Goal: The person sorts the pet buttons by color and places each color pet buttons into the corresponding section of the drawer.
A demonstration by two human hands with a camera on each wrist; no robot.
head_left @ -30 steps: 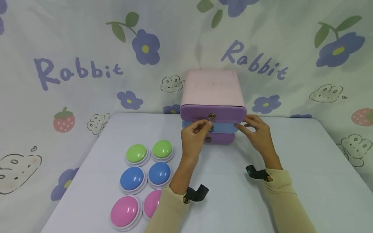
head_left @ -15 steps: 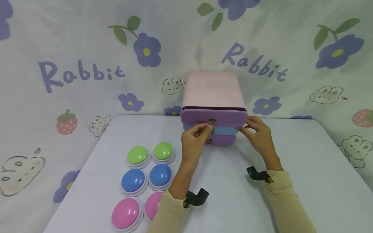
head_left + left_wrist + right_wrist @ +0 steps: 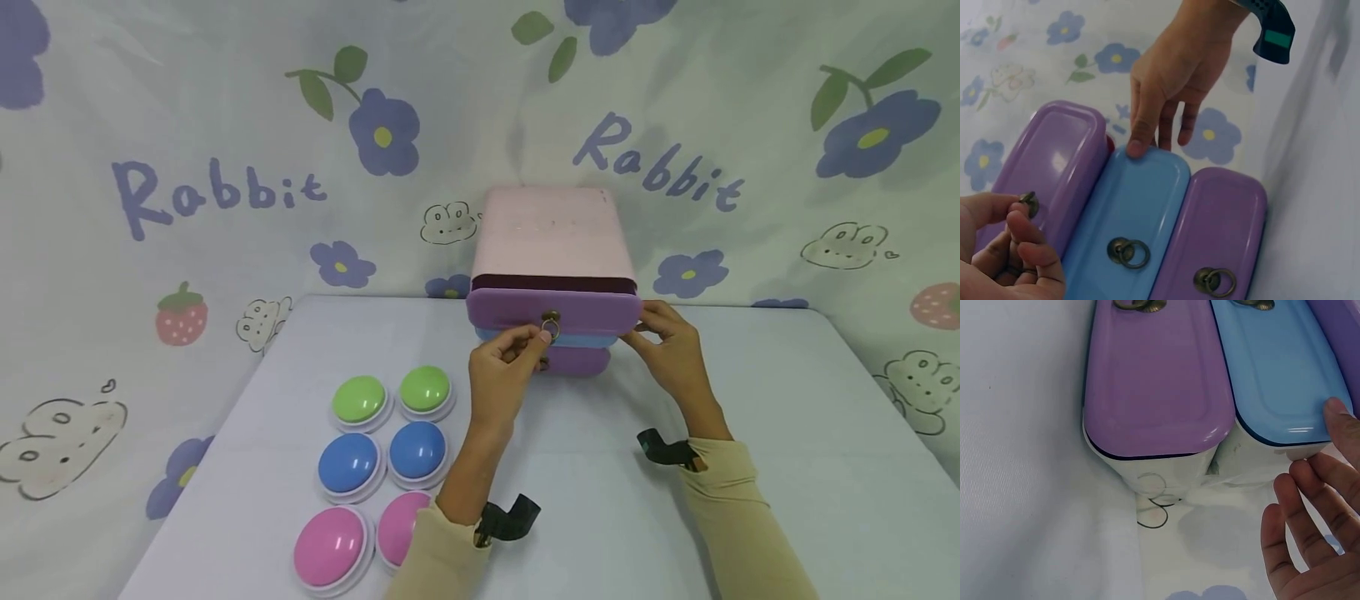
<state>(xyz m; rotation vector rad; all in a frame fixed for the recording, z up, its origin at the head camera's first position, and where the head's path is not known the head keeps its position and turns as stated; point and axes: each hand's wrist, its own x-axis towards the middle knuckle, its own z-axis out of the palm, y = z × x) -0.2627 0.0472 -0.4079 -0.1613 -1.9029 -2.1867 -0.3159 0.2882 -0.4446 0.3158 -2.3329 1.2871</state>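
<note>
A pink-topped drawer cabinet (image 3: 553,233) stands at the back of the table. Its top purple drawer (image 3: 517,310) juts out, leaving a dark gap under the cabinet's top. With thumb and index finger my left hand (image 3: 497,379) pinches the brass ring pull (image 3: 551,331) on that drawer. My right hand (image 3: 667,354) holds the cabinet's right side, its thumb on the corner of the blue middle drawer (image 3: 1141,206) and fingertips on the side wall. The purple bottom drawer (image 3: 1229,219) is pushed in; both lower drawers carry brass rings too.
Pairs of round domed buttons on white bases stand at the left: green (image 3: 358,399), blue (image 3: 348,462) and pink (image 3: 328,547). My left sleeve covers part of one pink button. A flowered cloth (image 3: 420,75) hangs right behind the cabinet.
My left hand has drawn the top purple drawer towards me by its ring, and the gap above it has widened. The right hand keeps its hold on the cabinet's side.
</note>
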